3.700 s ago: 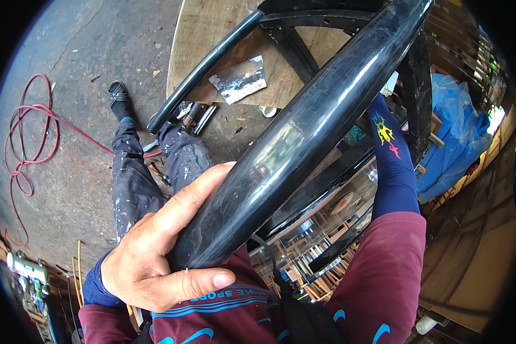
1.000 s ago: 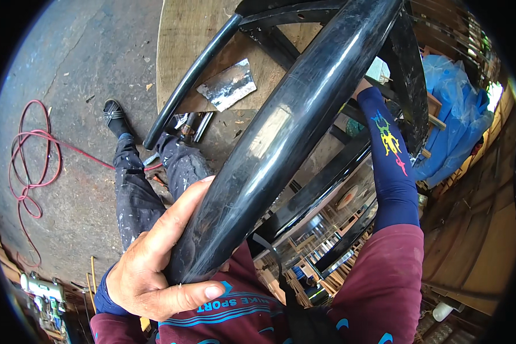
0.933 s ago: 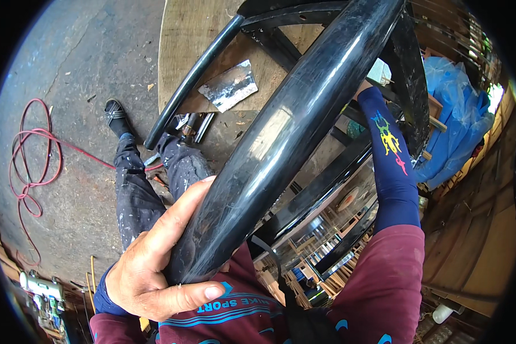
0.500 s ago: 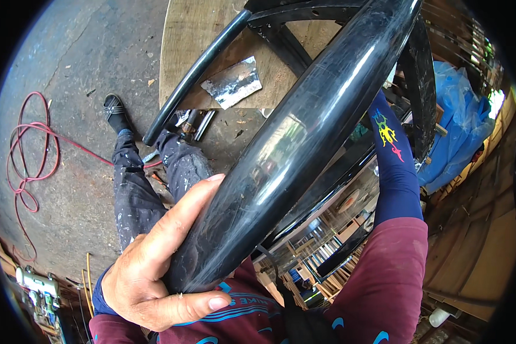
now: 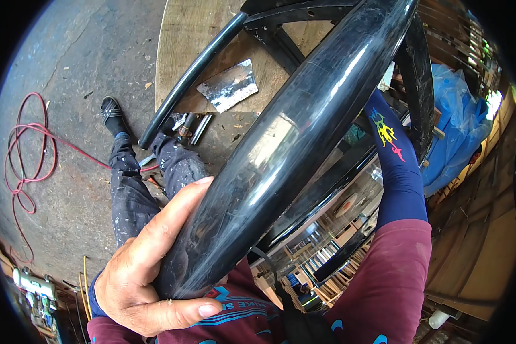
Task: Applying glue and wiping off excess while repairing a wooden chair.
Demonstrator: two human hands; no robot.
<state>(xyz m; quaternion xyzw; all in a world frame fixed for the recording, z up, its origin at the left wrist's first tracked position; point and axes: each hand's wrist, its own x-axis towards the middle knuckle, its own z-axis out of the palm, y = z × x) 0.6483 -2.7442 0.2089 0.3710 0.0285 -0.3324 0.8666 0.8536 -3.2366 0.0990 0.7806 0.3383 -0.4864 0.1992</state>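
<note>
A thick, glossy black curved rail, part of a black frame that looks like a chair, runs from the lower left to the upper right in front of me. My left hand is wrapped round its near lower end, thumb on one side and a finger stretched along the other. Scuffs and pale scratches mark the surface near that hand. My right arm, in a blue sleeve with a coloured print, reaches up behind the rail. The right hand itself is hidden there. A thinner black rail of the frame lies to the left.
The frame stands over a round-edged wooden board, on which lies a worn, paint-stained sheet. A red hose coils on the concrete floor at left. Blue plastic sheeting hangs at right. Wood strips and a spray tool lie lower down.
The rail and my left hand sit slightly further left and lower in view. The left hand's grip looks the same.
</note>
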